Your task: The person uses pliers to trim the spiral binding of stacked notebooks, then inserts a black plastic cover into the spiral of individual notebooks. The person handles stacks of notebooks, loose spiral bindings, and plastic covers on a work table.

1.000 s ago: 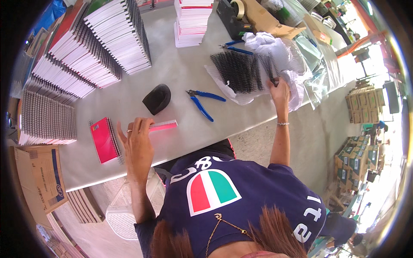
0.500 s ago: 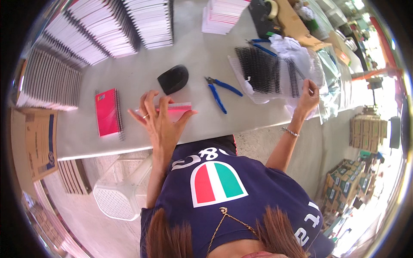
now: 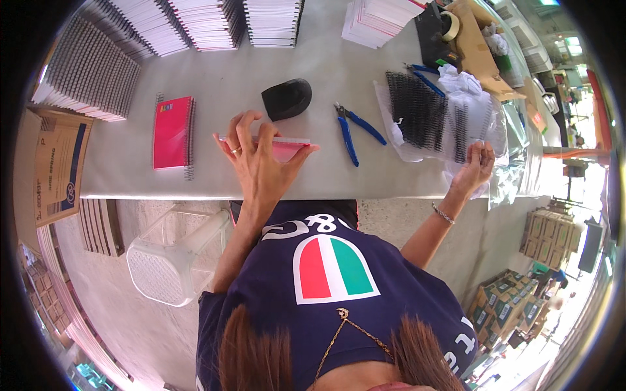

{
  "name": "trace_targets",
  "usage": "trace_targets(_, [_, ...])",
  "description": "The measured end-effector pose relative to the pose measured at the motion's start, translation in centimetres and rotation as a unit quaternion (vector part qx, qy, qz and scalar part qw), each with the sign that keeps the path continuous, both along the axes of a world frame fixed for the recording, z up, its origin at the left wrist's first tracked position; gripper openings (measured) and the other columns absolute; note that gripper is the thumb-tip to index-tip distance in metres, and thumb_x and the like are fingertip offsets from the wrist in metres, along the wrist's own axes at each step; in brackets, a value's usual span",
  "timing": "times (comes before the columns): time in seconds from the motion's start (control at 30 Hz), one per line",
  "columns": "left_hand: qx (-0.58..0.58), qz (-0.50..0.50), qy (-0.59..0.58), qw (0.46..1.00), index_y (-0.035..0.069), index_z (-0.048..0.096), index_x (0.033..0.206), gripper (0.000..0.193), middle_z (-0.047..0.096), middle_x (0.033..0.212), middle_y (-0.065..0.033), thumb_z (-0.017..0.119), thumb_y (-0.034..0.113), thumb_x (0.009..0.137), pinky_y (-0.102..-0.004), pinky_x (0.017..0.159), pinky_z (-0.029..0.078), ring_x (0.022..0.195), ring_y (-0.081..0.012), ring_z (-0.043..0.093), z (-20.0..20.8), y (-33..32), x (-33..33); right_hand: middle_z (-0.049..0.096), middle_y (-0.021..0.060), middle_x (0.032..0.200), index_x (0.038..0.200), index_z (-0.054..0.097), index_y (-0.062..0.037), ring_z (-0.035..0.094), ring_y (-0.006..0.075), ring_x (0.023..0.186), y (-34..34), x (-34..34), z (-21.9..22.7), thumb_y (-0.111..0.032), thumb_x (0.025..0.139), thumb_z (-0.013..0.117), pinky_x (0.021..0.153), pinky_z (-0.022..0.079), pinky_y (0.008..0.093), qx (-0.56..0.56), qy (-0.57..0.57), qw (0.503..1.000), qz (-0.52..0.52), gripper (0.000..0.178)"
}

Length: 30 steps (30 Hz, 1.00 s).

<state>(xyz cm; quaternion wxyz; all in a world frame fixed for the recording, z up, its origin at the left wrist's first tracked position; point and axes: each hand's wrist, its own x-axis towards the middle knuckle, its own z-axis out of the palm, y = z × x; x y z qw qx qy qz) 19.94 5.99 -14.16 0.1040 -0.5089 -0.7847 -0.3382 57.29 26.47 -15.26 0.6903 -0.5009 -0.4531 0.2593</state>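
My left hand [image 3: 261, 156] grips a small pink-covered notebook [image 3: 290, 151] on its edge at the table's front, thumb on the near cover and fingers over the top. On the right, my right hand [image 3: 475, 171] pinches the end of a thin spiral binding coil [image 3: 480, 124], blurred against white plastic. Beside it, a pile of black spiral coils [image 3: 414, 107] lies on a clear plastic bag [image 3: 389, 133]. Between my hands rest blue-handled cutting pliers [image 3: 352, 133] and a rounded black block [image 3: 287, 99]. A finished red spiral notebook [image 3: 173, 133] lies flat to the left.
Tall stacks of spiral notebooks [image 3: 91, 75] line the table's far left. A stack of pink-edged paper blocks [image 3: 378, 23] stands at the back. Another blue-handled tool [image 3: 427, 78] and a cardboard box [image 3: 479, 52] are at far right. A white stool [image 3: 160, 270] stands below the table.
The view has shifted, so the table's things appear farther right and mostly higher. My right hand stays by the coils, its fingers turned more upward. My left hand still holds the pink notebook.
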Motion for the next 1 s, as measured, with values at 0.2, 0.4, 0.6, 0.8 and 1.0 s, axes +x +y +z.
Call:
trace_targets(0.2, [-0.012, -0.001, -0.016, 1.0, 0.012, 0.063, 0.088, 0.048, 0.048, 0.119, -0.0074, 0.09, 0.044, 0.065, -0.0586, 0.105, 0.027, 0.118, -0.0314, 0.044, 0.1, -0.2, 0.4, 0.063, 0.0067, 0.104, 0.119, 0.06, -0.0001, 0.064, 0.0162, 0.092, -2.9, -7.2, 4.7, -0.009, 0.096, 0.068, 0.092, 0.055, 0.0306, -0.013, 0.172, 0.945, 0.277, 0.026])
trace_targets(0.4, [-0.018, -0.007, -0.005, 1.0, 0.012, 0.063, 0.088, 0.044, 0.055, 0.109, -0.005, 0.088, 0.04, 0.065, -0.0571, 0.103, 0.028, 0.114, -0.0307, 0.046, 0.6, -0.1, 0.5, 0.065, 0.0076, 0.099, 0.121, 0.059, -0.0031, 0.064, 0.0178, 0.089, -7.4, -17.2, 6.4, -0.01, 0.097, 0.064, 0.083, 0.05, 0.0295, -0.141, -0.105, 0.858, 0.482, 0.025])
trace_targets(0.6, [-0.029, -0.014, -0.018, 0.999, 0.015, 0.064, 0.091, 0.045, 0.054, 0.111, -0.0018, 0.087, 0.043, 0.064, -0.0582, 0.098, 0.029, 0.116, -0.0271, 0.046, 0.4, -0.1, 0.3, 0.067, 0.0107, 0.097, 0.112, 0.06, 0.0008, 0.064, 0.0189, 0.084, -9.5, -21.1, 5.1, -0.009, 0.095, 0.065, 0.079, 0.05, 0.0314, -0.102, -0.296, 0.781, 0.541, 0.02])
trace_targets(0.8, [-0.017, -0.019, -0.025, 0.999, 0.015, 0.064, 0.091, 0.044, 0.055, 0.108, -0.001, 0.087, 0.042, 0.064, -0.0586, 0.097, 0.03, 0.115, -0.0265, 0.047, 0.2, -0.1, 0.3, 0.067, 0.0109, 0.097, 0.108, 0.061, 0.0005, 0.063, 0.0219, 0.087, -10.1, -21.6, 5.3, -0.009, 0.092, 0.067, 0.08, 0.048, 0.0332, -0.108, -0.303, 0.779, 0.538, 0.019])
trace_targets(1.0, [-0.025, -0.023, -0.017, 0.999, 0.015, 0.064, 0.093, 0.044, 0.056, 0.104, -0.0008, 0.087, 0.041, 0.066, -0.0581, 0.097, 0.03, 0.114, -0.0271, 0.048, 0.4, -0.1, 0.2, 0.066, 0.0078, 0.101, 0.106, 0.063, -0.0019, 0.06, 0.0222, 0.089, -10.2, -21.7, 4.4, -0.006, 0.089, 0.067, 0.084, 0.047, 0.0354, 0.03, -0.385, 0.791, 0.475, 0.018])
